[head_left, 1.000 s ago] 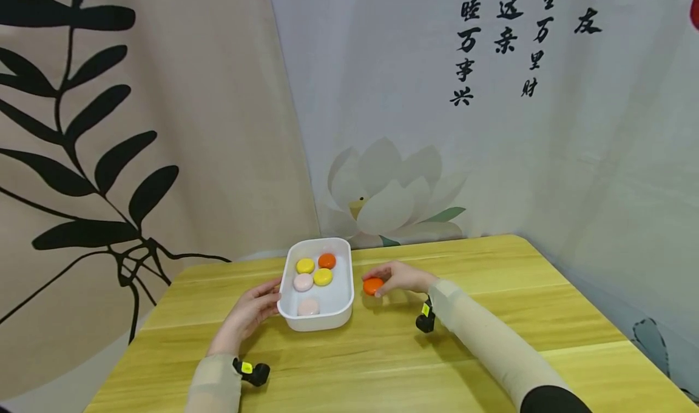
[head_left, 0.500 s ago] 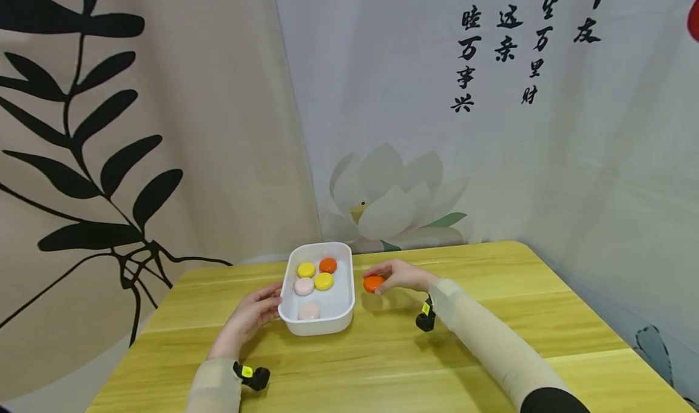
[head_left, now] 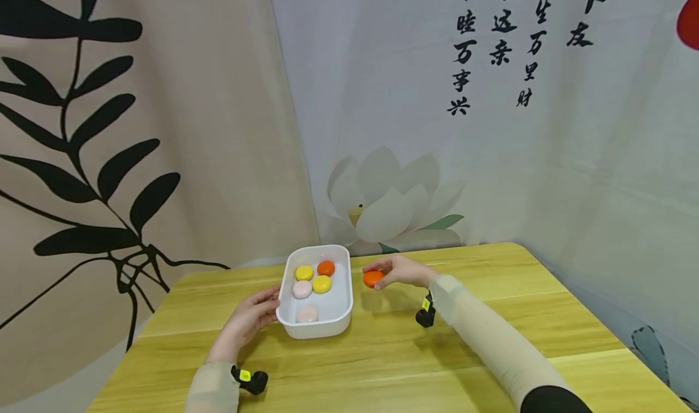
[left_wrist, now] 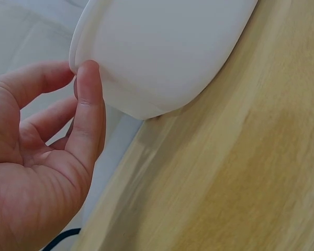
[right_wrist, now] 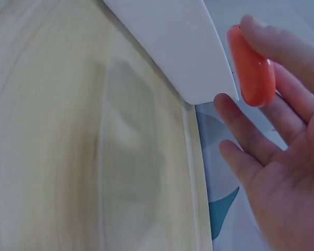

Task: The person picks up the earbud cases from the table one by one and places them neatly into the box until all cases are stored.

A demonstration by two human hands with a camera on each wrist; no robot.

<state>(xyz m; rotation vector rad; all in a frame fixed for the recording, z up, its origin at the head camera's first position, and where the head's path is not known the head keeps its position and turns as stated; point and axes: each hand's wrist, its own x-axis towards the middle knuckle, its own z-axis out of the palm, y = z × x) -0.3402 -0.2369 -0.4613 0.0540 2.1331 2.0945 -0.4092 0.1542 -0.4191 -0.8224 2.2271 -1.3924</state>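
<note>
My left hand [head_left: 248, 320] is at the left side of a white rectangular box [head_left: 345, 322], thumb and a finger pinching its rim in the left wrist view. Right of the box, my right hand [head_left: 405, 271] holds a glossy, rounded orange disc [head_left: 373, 279] above the table between thumb and fingers. The right wrist view shows the disc edge-on, close beside the box wall, two lower fingers spread away from it. Inside the box lie an orange disc [head_left: 326, 268], two yellow discs [head_left: 304, 273], and two pale pink discs [head_left: 302, 289].
A wood-grain table [head_left: 415, 364] carries the box near its far edge. Behind it hangs a pale cloth backdrop [head_left: 393, 85] with a printed flower, black leaves and writing. A small black camera [head_left: 252, 381] sits on my left wrist, another [head_left: 426, 311] on my right.
My right hand has lifted the orange disc slightly relative to the box and table. My left hand keeps its place at the box. The head view has shifted slightly.
</note>
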